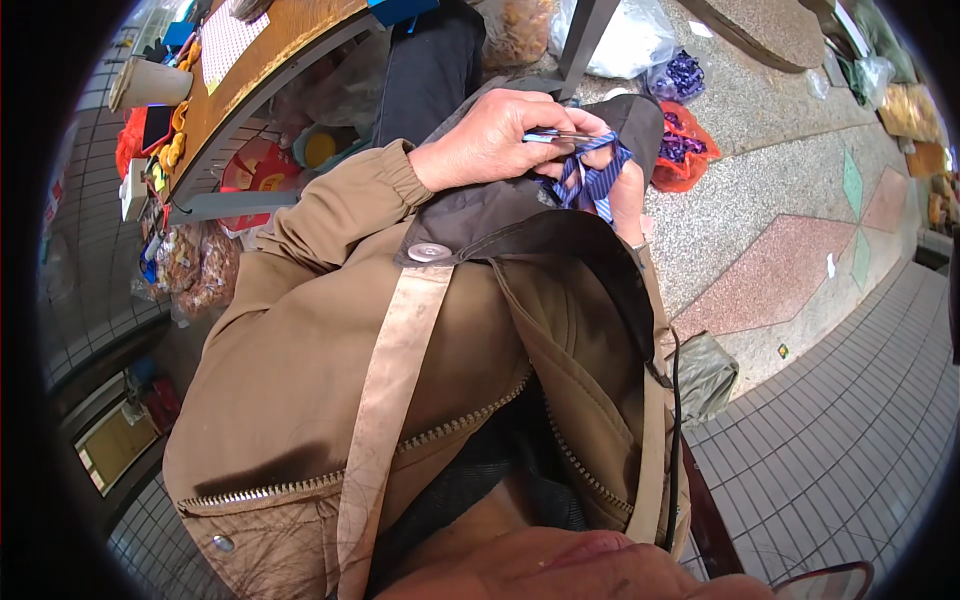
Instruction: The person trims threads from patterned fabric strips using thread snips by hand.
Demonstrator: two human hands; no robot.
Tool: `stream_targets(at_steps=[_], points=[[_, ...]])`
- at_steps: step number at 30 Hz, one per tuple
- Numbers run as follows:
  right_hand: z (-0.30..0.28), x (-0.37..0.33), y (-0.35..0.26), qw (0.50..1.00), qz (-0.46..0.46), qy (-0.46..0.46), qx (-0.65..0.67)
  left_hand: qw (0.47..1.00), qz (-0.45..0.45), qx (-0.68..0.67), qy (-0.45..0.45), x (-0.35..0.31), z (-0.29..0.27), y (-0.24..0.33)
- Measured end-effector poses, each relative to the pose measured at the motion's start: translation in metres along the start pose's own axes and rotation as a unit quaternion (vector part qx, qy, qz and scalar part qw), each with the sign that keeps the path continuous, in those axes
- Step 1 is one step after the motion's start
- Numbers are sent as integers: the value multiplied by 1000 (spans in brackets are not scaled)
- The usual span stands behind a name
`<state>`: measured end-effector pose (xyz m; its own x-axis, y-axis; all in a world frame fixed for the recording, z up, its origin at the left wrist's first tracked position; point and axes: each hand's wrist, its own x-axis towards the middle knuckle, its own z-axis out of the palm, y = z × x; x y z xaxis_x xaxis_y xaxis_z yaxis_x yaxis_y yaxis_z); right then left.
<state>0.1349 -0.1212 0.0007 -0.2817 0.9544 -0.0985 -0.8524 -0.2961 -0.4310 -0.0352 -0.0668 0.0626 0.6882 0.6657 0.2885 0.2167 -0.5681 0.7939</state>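
Left hand (pixel 488 142) of mine is clamped, fingers curled together, on a slim silver metal tool with a pale end (pixel 562 136); whether it is a pair of snips or tweezers I cannot tell. Facing it, my right hand (pixel 628 198) seems to pinch a narrow strip of navy-blue cloth with white stripes (pixel 603 182), though the looped folds hide some of its fingers. That strip sits between my two hands, above the dark grey-brown fabric apron (pixel 475 212) over my lap, and the metal lies right beside its upper folds.

To work this well, I judge the right hand should hold the cloth firmly and slightly stretched close to the tool, so the loops lie flat and no stray fold gets caught. The left should guide the tip in small, steady movements, its point turned away from the opposite fingertips. Thin cloth like this probably slips and twists easily, so a pinch near the working spot would serve better than one far out.

As for labels, I can read no brand or lettering on the tool or the strip. On the brown wooden counter (pixel 290 58) lies a white sheet covered with tiny reddish marks (pixel 228 45), too small to make out.
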Motion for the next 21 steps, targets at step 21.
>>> stream_targets(at_steps=[21], points=[[11,-6,5,951,16,92,-295,993,110,30,-5,1,11,0]])
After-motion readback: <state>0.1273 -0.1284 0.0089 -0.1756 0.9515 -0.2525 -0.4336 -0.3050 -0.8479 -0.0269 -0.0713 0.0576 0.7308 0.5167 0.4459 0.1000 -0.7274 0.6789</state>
